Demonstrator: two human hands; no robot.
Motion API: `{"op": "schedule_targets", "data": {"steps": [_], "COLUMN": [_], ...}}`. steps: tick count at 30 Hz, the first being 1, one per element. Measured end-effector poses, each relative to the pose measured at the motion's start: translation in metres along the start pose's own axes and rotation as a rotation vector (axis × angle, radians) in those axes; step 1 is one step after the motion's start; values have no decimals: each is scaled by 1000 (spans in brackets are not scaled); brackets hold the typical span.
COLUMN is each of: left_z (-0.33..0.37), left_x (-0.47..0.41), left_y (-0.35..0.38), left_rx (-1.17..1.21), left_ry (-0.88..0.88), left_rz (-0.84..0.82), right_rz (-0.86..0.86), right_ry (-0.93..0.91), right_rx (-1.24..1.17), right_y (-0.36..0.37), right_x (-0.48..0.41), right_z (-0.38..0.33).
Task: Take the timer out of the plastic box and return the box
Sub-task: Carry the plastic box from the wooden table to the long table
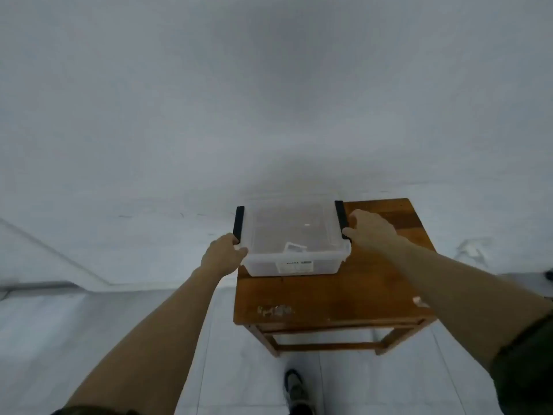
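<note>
A clear plastic box [294,262] with a lid and two black side latches sits at the back left of a small wooden table [335,298], against the white wall. Through its wall a pale object [294,247], perhaps the timer, shows dimly inside. My left hand [223,254] grips the box's left side just below the left latch [238,223]. My right hand [371,229] holds the right side by the right latch [341,218]. Whether the box rests on the table or is slightly lifted I cannot tell.
The table stands on a pale tiled floor [119,319] against a white wall [269,100]. Scuffed paint marks [275,310] lie near the table's front edge. My shoe [296,390] is on the floor below the table front.
</note>
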State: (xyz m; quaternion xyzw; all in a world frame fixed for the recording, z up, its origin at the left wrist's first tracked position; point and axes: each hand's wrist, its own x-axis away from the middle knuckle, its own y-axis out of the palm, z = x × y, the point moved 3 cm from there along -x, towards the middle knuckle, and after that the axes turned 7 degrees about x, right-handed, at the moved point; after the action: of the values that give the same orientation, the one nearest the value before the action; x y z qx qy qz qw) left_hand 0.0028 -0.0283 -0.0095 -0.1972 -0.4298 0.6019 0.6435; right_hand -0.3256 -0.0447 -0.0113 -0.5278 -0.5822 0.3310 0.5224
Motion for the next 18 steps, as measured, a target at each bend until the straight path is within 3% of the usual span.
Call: {"op": "schedule_targets", "data": {"steps": [11,18], "left_z": [-23,-32], "left_x": [-101,-108], "left_y": [30,22], "left_rx": [307,416], "left_ry": [-183,-330], "left_rz": [-38,65], "right_rz": [-26,176], "right_ry": [311,203], "right_rx": [-187,-138], "right_y": [54,40], "right_x": [-80,-87], "right_z": [-15,-35]}}
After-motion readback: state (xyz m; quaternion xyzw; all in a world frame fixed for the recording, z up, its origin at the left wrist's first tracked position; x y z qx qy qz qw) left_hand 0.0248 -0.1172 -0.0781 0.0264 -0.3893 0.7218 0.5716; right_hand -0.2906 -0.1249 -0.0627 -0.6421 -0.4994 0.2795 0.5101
